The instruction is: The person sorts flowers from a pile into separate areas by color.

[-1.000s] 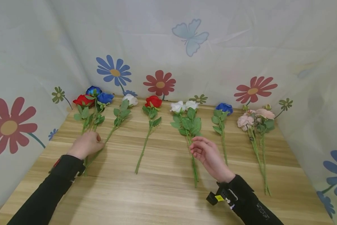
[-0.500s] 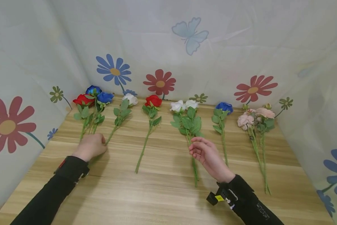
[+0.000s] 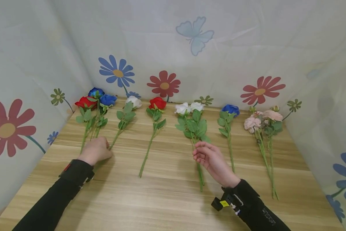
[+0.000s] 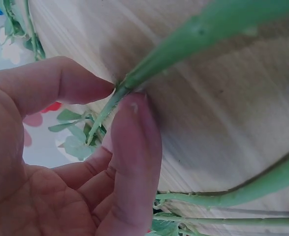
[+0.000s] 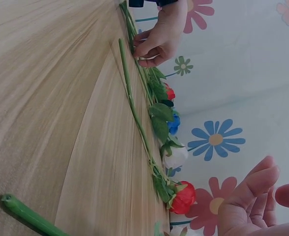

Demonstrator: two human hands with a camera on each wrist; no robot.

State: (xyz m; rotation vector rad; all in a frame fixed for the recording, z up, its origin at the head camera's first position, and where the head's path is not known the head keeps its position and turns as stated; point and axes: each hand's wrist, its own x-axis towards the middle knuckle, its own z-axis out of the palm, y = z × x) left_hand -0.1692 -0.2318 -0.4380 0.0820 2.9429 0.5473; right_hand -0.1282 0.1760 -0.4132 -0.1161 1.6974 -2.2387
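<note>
The left hand (image 3: 94,150), at the lower left of the frame, has slid a little rightward over the last second, away from the red rose (image 3: 86,102) and the two blue roses (image 3: 108,100). The single white rose (image 3: 128,116) keeps its bloom in the same spot, so the shift reads more as a grip being set on the stem than as the flower being carried off. In the left wrist view, thumb and forefinger pinch that stem (image 4: 164,56) just left of the picture's middle; whether it is lifted from the counter (image 3: 167,205) at all, I cannot tell.

The right hand (image 3: 213,163), right of centre, has hardly moved. Its fingers are loosely bent and grasp nothing — in the right wrist view only air shows between them — and it hovers over the stems of the pair of white roses (image 3: 192,125), so the work in hand seems to rest with the left alone.

The single white rose lies left of centre in the frame, between the red and blue group and the single red rose (image 3: 157,103). Its long axis runs aslant, from under the left hand at lower left to the bloom at upper right, which points toward the printed backdrop (image 3: 149,38). The cut end is hidden by the hand in the head view — the nearby single red rose leans the same way, though more steeply.
</note>
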